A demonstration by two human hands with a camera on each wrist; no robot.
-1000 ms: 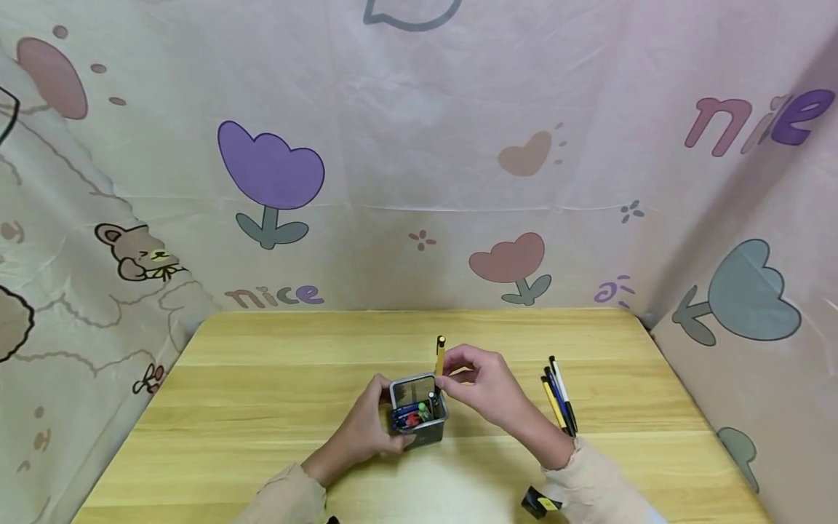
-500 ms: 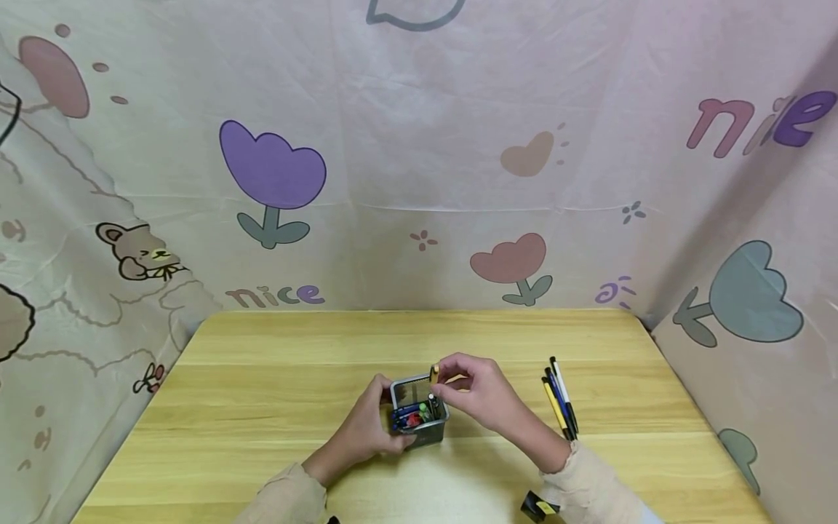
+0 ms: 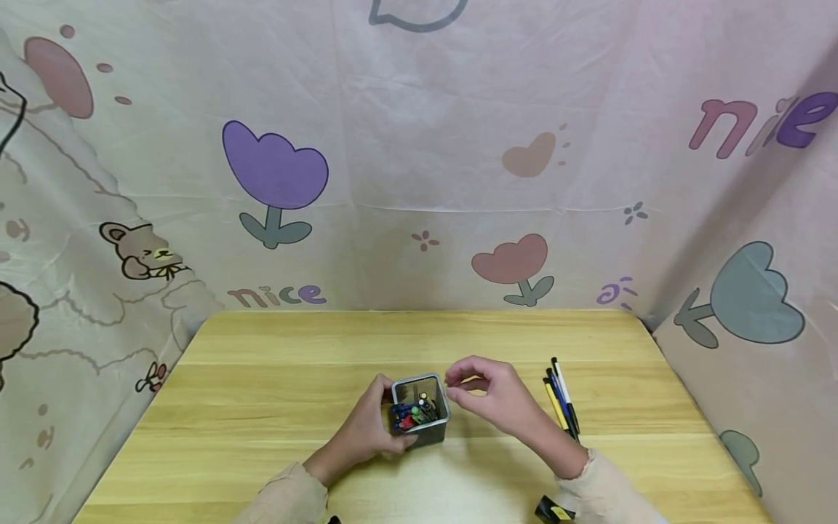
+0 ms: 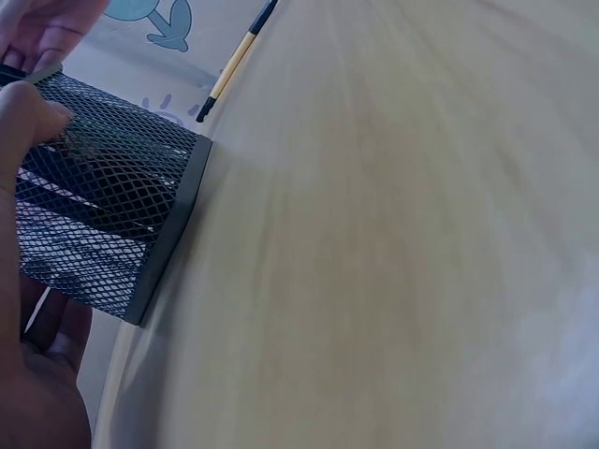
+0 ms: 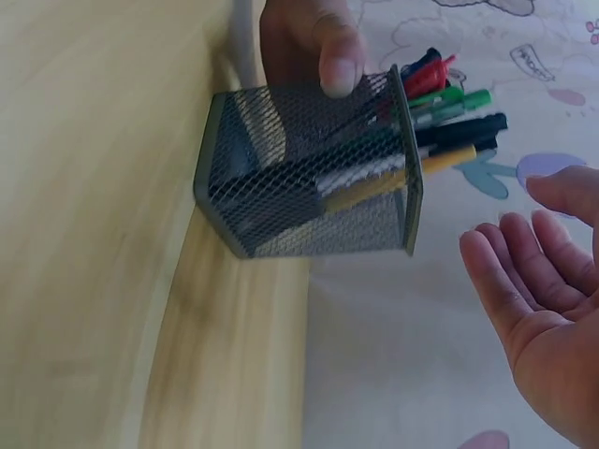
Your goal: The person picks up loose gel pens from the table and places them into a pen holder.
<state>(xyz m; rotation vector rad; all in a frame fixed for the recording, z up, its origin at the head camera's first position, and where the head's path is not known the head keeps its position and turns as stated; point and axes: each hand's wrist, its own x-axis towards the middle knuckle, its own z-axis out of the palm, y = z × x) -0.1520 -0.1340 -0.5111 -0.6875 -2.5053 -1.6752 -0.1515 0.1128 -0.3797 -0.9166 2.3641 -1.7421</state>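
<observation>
A black wire-mesh pen holder (image 3: 430, 434) stands on the table, filled with several pens. My left hand (image 3: 366, 428) grips it from the left, thumb on the near side and fingers round the far side. In the right wrist view a yellow pen (image 5: 456, 157) leans in the holder among black, green, red and blue pens, its end sticking out past the rim. Just right of the rim hovers my right hand (image 3: 495, 395), fingers loosely bent, with nothing between them. That gap between right hand (image 5: 547, 309) and pens also shows in the right wrist view.
On the wooden table (image 3: 294, 364), right of the right hand, lie a yellow pen (image 3: 554, 402), a blue pen and a white pen (image 3: 562, 386) with black ends. A small black block (image 3: 548, 509) sits by the right sleeve. Printed cloth (image 3: 393, 145) hangs behind and at both sides.
My right hand has lowered the yellow pen into the holder, let it go and drawn back to the right. My left hand keeps its grip on the holder.
</observation>
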